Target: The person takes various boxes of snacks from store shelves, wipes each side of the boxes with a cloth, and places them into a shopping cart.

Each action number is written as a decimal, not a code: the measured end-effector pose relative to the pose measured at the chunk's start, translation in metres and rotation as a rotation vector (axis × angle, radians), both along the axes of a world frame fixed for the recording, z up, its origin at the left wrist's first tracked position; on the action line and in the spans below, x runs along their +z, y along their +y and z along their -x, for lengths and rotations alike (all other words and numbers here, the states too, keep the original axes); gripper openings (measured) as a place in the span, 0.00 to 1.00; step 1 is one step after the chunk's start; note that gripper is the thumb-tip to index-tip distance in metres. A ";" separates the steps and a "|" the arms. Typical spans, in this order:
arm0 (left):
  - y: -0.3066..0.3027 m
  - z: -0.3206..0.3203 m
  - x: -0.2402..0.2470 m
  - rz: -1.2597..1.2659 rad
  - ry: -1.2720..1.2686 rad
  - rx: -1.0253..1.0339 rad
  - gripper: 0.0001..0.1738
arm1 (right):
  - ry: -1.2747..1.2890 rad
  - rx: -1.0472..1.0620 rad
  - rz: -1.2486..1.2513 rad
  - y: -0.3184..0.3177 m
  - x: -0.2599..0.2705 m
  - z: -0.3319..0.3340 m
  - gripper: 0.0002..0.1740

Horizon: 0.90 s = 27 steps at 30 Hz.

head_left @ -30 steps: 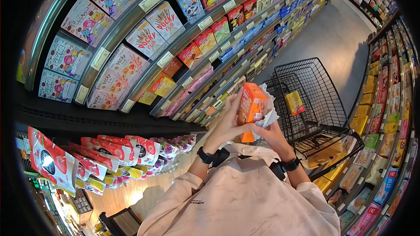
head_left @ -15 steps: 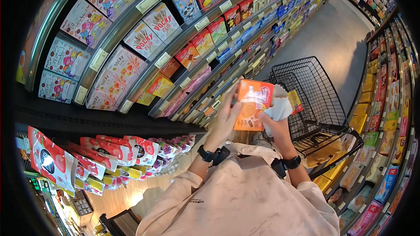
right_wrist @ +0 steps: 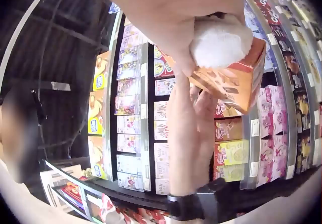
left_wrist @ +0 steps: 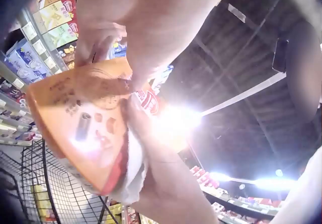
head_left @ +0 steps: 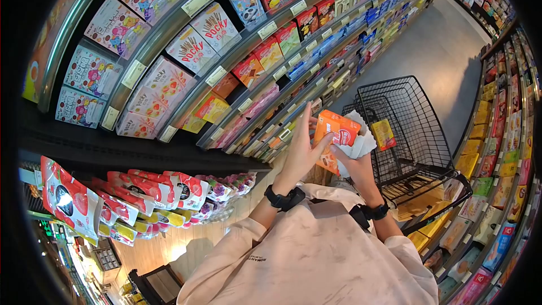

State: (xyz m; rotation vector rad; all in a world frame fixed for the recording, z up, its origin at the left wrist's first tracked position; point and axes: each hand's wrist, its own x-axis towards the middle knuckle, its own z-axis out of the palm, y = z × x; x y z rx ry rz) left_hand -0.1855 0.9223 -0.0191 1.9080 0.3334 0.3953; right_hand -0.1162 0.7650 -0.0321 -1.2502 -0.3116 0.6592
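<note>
An orange biscuit box (head_left: 331,126) with a red label is tilted between both hands in front of the chest. My left hand (head_left: 303,148) grips its left side, the thumb across the printed face. On the lower right, my right hand (head_left: 360,172) pinches the box, its thumb on the same face. A crumpled white cloth (head_left: 362,140) is bunched between the right hand and the box's right end. In the left wrist view the box (left_wrist: 85,118) shows a broad face with printed pictures. The cloth (right_wrist: 221,42) covers part of the box in the right wrist view.
A black wire shopping cart (head_left: 415,130) stands ahead to the right, with a yellow-and-red package (head_left: 383,135) in it. Shelves of boxed snacks (head_left: 206,39) line the left, and more shelves (head_left: 485,192) run along the right. Red-and-white pouches (head_left: 73,197) hang low at left.
The box turned from its narrow side to its broad front face, then tilted partly away again. Both hands have kept hold of it, and the white cloth has stayed at the right hand.
</note>
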 end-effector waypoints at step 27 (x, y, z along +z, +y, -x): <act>-0.030 -0.028 -0.002 0.499 -0.042 -0.149 0.61 | 0.010 0.200 0.014 -0.060 -0.014 -0.051 0.20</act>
